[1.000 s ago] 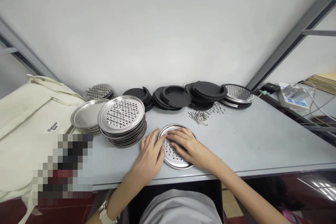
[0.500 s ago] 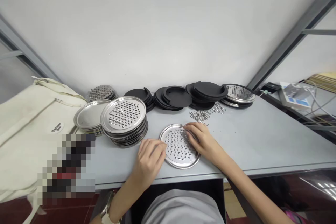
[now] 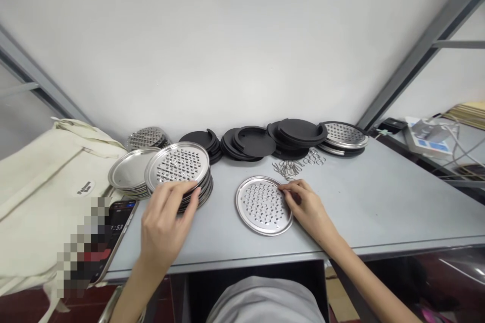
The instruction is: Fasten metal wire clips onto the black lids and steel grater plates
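A round perforated metal disc (image 3: 264, 205) lies on the grey table, its right rim pinched between the thumb and fingers of my right hand (image 3: 308, 209). My left hand (image 3: 164, 222) is at the front edge of a tall stack of similar perforated discs (image 3: 180, 162), thumb and fingers apart, with nothing visibly held. Left of that stack, plain metal discs (image 3: 132, 169) are piled up. Small metal hooks (image 3: 288, 168) and metal rings (image 3: 315, 157) lie beyond my right hand.
Along the wall stand stacks of black round pieces (image 3: 253, 141), rough metal discs (image 3: 147, 138) and a black-rimmed perforated disc (image 3: 344, 133). A cream cloth bag (image 3: 41, 181) and a phone (image 3: 117, 224) are at the left. Metal frame posts (image 3: 420, 50) rise at both sides.
My left hand has left the single disc and moved left to the tall stack. The single disc has shifted slightly right, with my right hand at its rim.
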`<state>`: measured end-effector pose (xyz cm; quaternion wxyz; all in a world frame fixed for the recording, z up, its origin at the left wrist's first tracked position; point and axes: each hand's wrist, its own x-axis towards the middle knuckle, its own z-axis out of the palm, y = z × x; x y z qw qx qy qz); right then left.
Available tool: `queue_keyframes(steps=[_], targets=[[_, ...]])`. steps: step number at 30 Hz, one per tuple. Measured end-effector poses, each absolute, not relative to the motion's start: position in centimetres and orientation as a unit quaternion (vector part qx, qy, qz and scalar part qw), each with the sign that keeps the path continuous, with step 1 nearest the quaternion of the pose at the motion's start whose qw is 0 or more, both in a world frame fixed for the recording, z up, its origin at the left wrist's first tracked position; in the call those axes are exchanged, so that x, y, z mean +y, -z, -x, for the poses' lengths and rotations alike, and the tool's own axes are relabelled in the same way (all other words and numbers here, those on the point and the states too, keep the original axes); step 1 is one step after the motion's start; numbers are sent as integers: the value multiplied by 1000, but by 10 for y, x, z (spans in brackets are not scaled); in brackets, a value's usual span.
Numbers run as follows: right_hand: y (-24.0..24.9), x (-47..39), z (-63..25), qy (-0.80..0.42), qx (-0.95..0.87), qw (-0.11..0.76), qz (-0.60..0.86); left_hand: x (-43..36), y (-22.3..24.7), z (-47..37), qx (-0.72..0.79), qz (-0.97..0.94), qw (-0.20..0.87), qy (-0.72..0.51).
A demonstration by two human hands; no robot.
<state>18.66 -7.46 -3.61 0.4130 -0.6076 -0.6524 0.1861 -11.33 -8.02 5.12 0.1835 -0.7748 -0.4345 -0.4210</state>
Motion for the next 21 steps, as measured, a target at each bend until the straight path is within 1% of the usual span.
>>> queue_keyframes(steps=[4,7,21], targets=[[38,-76,-186,-170,-641,427,614,-69,-52,127,-484,787,174,341],[38,-76,-186,-165,-635,435,617,-66,-52,133,-489,799,166,310],[38,-76,-186,-168,-631,436,619,-70,-53,132,-482,797,181,315]])
